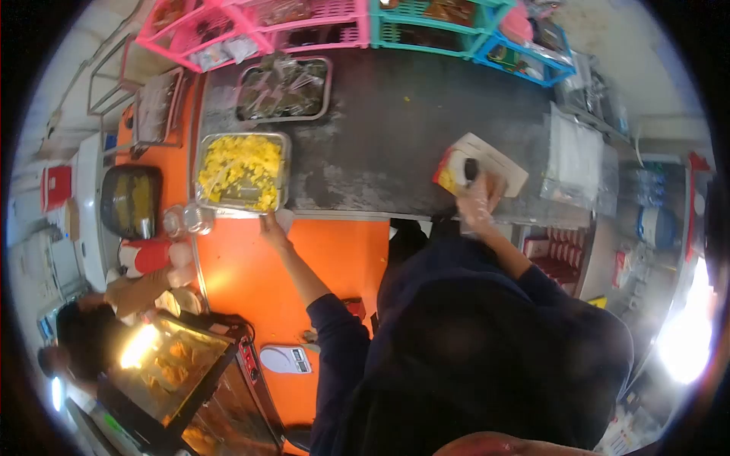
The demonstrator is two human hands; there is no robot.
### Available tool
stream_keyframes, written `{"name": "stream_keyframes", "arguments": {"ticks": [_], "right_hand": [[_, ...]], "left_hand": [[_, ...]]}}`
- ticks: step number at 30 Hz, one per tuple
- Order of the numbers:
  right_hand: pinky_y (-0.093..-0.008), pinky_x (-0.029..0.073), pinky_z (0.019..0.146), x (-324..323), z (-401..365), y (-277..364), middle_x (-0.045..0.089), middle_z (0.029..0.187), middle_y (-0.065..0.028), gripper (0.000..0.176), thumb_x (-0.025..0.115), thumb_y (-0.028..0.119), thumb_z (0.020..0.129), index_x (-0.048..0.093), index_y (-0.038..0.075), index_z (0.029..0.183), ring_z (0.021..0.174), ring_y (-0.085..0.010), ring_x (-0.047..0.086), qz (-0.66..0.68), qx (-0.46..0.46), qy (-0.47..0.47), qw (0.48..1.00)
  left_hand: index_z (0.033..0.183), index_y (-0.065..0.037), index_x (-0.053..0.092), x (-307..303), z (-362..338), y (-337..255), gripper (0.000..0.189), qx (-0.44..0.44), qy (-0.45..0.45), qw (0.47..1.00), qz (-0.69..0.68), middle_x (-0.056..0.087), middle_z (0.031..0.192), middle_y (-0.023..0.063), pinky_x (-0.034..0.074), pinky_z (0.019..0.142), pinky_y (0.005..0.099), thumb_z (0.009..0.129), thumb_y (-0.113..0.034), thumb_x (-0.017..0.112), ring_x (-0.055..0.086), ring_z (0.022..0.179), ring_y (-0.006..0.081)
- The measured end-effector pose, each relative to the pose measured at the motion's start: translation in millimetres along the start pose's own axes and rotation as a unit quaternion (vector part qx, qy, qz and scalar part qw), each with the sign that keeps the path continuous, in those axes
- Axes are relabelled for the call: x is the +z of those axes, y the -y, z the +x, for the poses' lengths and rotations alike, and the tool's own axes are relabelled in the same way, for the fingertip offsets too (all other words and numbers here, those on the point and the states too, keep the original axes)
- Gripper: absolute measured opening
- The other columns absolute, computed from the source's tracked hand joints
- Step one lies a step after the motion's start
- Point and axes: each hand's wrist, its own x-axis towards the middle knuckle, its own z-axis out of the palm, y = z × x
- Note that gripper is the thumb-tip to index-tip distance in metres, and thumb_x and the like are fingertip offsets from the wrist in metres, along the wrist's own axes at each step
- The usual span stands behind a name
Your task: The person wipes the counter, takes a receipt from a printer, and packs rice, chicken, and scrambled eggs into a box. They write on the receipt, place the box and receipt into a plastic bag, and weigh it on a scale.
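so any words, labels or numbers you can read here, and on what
No text here can be read.
Box in the right hand: red and yellow print, too blurred to read.
Red packs below the counter: print too small to read.
Scale: display and buttons too small to read.

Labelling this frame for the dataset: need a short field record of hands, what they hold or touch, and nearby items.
left hand: at near rim of yellow-food tray, grip unclear
right hand: holds paper box
surface: dark counter
nearby: second tray with dark contents, white scale
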Motion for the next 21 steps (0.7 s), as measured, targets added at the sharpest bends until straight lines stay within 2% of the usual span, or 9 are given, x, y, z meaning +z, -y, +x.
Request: {"name": "stream_keyframes", "arguments": {"ticks": [3,4,6,10,11,13,18,20,21], "right_hand": [[-0.0261,0.044,0.054,19,-2,-11,0.048,0.066,-0.0013,0.043,0.058,0.020,0.084,0.045,0.007,0.123,0.056,-0.0137,0.052,0.280,0.093,0.166,0.941],[-0.0215,0.026,0.039,63,-9,-31,0.037,0.062,0.0045,0.034,0.057,0.023,0.086,0.046,0.007,0.114,0.046,-0.0045,0.033,0.383,0.068,0.303,0.870],[-0.0235,0.030,0.041,-4,17,132,0.039,0.062,0.0039,0.029,0.057,0.023,0.086,0.048,0.005,0.107,0.048,-0.0067,0.037,0.468,0.254,0.478,0.699],[-0.0327,0.042,0.056,33,13,284,0.049,0.071,-0.0027,0.037,0.059,0.034,0.089,0.053,0.002,0.106,0.061,-0.0173,0.047,0.477,-0.004,0.629,0.614],[-0.0411,0.045,0.062,61,7,307,0.051,0.069,-0.0103,0.036,0.057,0.033,0.091,0.054,0.000,0.105,0.063,-0.0292,0.052,0.509,-0.217,0.517,0.653],[-0.0433,0.048,0.065,91,3,340,0.062,0.074,-0.0193,0.032,0.053,0.032,0.090,0.060,0.000,0.091,0.074,-0.0326,0.063,0.346,-0.191,0.437,0.808],[-0.0462,0.047,0.072,69,127,304,0.060,0.087,-0.0204,0.020,0.054,0.019,0.086,0.060,0.001,0.091,0.083,-0.0377,0.058,0.278,-0.045,0.129,0.951],[-0.0406,0.049,0.067,78,195,254,0.061,0.076,-0.0148,0.013,0.051,0.013,0.086,0.061,0.004,0.086,0.071,-0.0334,0.058,0.191,-0.080,-0.264,0.942],[-0.0406,0.049,0.067,89,229,218,0.061,0.076,-0.0148,0.013,0.051,0.013,0.086,0.061,0.004,0.086,0.071,-0.0334,0.058,0.187,-0.074,-0.270,0.941]], "left_hand": [[0.130,0.004,0.051,-5,-27,-3,0.051,-0.068,-0.048,0.996,-0.039,0.058,0.124,0.0148,0.045,0.092,0.0356,0.088,-0.022,0.065,0.056,0.109,0.0228],[0.131,0.003,0.049,-8,-36,7,0.054,-0.070,-0.057,0.994,-0.067,0.054,0.129,0.0143,0.045,0.094,0.0357,0.087,-0.020,0.067,0.052,0.114,0.0232],[0.134,0.002,0.046,-11,-54,24,0.060,-0.081,-0.041,0.992,-0.086,0.046,0.137,0.0135,0.044,0.096,0.0360,0.081,-0.013,0.069,0.047,0.121,0.0243],[0.137,0.001,0.043,-3,-110,10,0.073,-0.099,0.046,0.989,-0.100,0.044,0.139,0.0126,0.045,0.096,0.0370,0.067,0.007,0.064,0.044,0.124,0.0269],[0.137,0.000,0.043,0,-125,-11,0.075,-0.118,0.072,0.984,-0.109,0.045,0.138,0.0125,0.045,0.096,0.0371,0.066,0.010,0.062,0.044,0.124,0.0273],[0.137,-0.001,0.044,0,-135,-13,0.075,-0.140,0.112,0.978,-0.102,0.045,0.137,0.0128,0.044,0.097,0.0387,0.066,0.010,0.065,0.044,0.123,0.0277],[0.138,-0.003,0.044,-13,-143,-16,0.080,-0.167,0.167,0.967,-0.094,0.044,0.138,0.0128,0.044,0.096,0.0401,0.063,0.009,0.071,0.044,0.123,0.0276],[0.138,-0.004,0.044,-16,-148,-32,0.078,-0.203,0.158,0.962,-0.093,0.046,0.136,0.0133,0.044,0.096,0.0401,0.066,0.011,0.070,0.045,0.122,0.0276],[0.138,-0.004,0.044,-19,-147,-27,0.078,-0.202,0.166,0.961,-0.090,0.046,0.136,0.0133,0.044,0.096,0.0401,0.066,0.011,0.070,0.045,0.122,0.0276]]}}
